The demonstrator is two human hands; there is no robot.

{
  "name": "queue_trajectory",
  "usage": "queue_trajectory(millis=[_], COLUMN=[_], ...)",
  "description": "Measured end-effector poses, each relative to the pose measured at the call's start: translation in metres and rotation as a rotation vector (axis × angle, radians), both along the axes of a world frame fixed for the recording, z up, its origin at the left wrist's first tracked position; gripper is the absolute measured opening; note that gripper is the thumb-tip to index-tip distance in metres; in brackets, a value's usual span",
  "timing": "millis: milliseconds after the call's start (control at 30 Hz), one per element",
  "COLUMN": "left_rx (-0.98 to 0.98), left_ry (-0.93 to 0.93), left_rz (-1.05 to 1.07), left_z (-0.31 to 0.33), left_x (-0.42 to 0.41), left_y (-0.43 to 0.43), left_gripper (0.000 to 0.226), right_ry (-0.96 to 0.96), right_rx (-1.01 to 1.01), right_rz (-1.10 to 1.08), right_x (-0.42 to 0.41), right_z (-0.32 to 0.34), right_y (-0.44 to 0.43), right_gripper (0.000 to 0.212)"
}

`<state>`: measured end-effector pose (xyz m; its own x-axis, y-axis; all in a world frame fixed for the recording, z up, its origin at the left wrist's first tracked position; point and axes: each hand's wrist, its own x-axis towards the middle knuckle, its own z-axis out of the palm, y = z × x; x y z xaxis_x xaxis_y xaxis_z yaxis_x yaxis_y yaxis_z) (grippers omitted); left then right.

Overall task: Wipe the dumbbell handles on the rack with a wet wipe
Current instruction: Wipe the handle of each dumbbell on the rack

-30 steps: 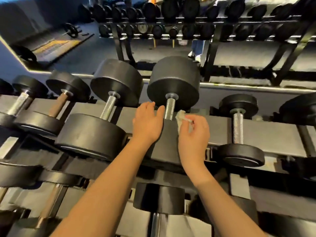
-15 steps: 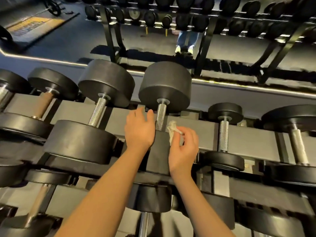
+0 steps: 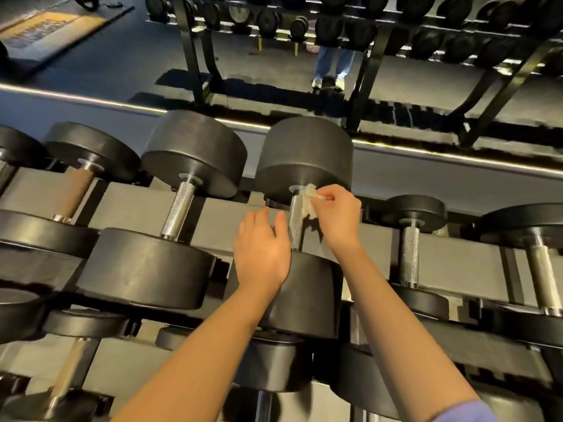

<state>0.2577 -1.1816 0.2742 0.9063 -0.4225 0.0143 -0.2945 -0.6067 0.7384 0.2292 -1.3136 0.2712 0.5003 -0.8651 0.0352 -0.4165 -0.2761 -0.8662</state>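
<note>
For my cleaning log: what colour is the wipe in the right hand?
Off-white; the wipe shows best in the head view.

black dumbbell heads, silver knurled handle, white wipe, grey rack.

Six dumbbells sit in the nearest upper row, with two hands and one wipe.

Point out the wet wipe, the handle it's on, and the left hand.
wet wipe (image 3: pixel 308 200), head view, crumpled middle.
dumbbell handle (image 3: pixel 294 231), head view, knurled shaft.
left hand (image 3: pixel 261 254), head view, back of hand.
</note>
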Motion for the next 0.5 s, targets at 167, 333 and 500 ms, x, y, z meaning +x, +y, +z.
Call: queue_trajectory(millis=[167, 333, 500], left_rx=[-0.001, -0.02, -0.071], left_ry=[0.013, 0.028, 0.029], left_rz=[0.003, -0.014, -0.014], left_z=[0.0, 0.001, -0.002], left_x=[-0.001, -0.002, 0.0], left_y=[0.0, 0.001, 0.001], left_gripper=[0.046, 0.045, 0.044], right_ry=[0.134, 0.319, 0.157], right_rx=[-0.042, -0.167, -0.161], right_rz=[0.126, 0.399, 0.242], right_x=[0.011, -0.011, -0.004], right_z=[-0.015, -0.013, -0.014], right_y=[-0.003, -0.006, -0.007], right_gripper=[0.014, 0.015, 0.015])
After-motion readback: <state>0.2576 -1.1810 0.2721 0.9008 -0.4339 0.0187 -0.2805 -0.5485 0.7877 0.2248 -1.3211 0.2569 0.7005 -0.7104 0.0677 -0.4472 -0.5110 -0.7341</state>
